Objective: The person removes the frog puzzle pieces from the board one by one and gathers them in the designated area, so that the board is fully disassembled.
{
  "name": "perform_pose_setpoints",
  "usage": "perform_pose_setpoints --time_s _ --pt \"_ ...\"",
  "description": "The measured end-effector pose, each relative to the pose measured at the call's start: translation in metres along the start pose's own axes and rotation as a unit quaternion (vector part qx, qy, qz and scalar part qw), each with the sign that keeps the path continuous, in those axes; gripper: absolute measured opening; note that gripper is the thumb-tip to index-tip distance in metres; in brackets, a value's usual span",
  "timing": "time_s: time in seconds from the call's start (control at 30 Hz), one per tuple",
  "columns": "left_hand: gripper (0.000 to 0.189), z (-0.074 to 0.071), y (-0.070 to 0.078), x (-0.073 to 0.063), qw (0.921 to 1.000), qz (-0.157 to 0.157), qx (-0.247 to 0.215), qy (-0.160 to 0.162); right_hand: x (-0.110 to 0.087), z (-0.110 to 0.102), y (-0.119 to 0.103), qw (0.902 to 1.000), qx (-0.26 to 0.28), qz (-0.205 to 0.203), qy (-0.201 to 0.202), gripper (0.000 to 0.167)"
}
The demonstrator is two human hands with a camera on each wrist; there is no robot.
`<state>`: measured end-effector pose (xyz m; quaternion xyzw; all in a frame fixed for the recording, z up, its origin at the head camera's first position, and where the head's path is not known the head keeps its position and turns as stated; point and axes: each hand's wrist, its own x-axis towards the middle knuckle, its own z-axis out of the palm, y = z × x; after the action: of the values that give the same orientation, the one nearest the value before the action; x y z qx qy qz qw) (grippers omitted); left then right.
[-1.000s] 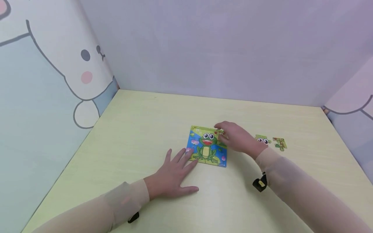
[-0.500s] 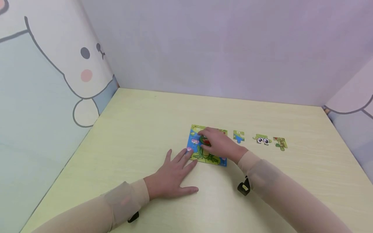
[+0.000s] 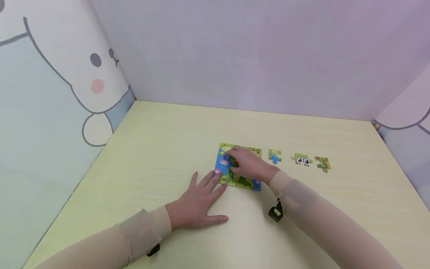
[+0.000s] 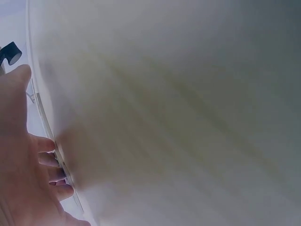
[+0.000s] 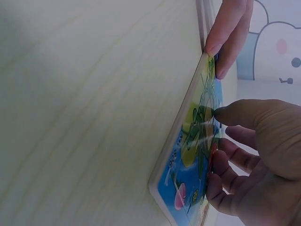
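A square frog puzzle lies flat on the table, its picture green and blue. My left hand lies with its fingers spread, fingertips on the lower left edge of the puzzle; the left wrist view shows this hand's palm and fingers at its left side. Over the frog's face, my right hand bends its fingers down. In the right wrist view its thumb and curled fingers touch the puzzle's face, a little apart from each other. I cannot tell whether they pinch a piece.
To the right of the puzzle lie three loose puzzle pieces: a green and blue piece, a piece with frog eyes and a brown and green piece. Walls stand around the pale wooden table.
My right hand has moved left from the puzzle's upper right corner to the frog's face, uncovering the green and blue piece. My left hand has stayed in place.
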<state>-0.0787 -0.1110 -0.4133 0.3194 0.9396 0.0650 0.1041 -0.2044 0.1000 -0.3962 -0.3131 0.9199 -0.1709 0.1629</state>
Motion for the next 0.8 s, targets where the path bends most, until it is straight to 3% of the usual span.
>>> perform_pose_setpoints --time_s 0.4,0.8 --pt "0.092 -0.0017 0.0013 0.0003 0.9999 -0.007 0.004 -0.014 0.0006 0.0003 -0.0014 0.9996 0.024 0.0 0.014 0.05" --pt "0.092 -0.0006 0.0001 0.0018 0.9999 -0.001 0.011 0.001 0.0008 0.0038 -0.0002 0.9959 0.074 -0.013 0.05 0.033"
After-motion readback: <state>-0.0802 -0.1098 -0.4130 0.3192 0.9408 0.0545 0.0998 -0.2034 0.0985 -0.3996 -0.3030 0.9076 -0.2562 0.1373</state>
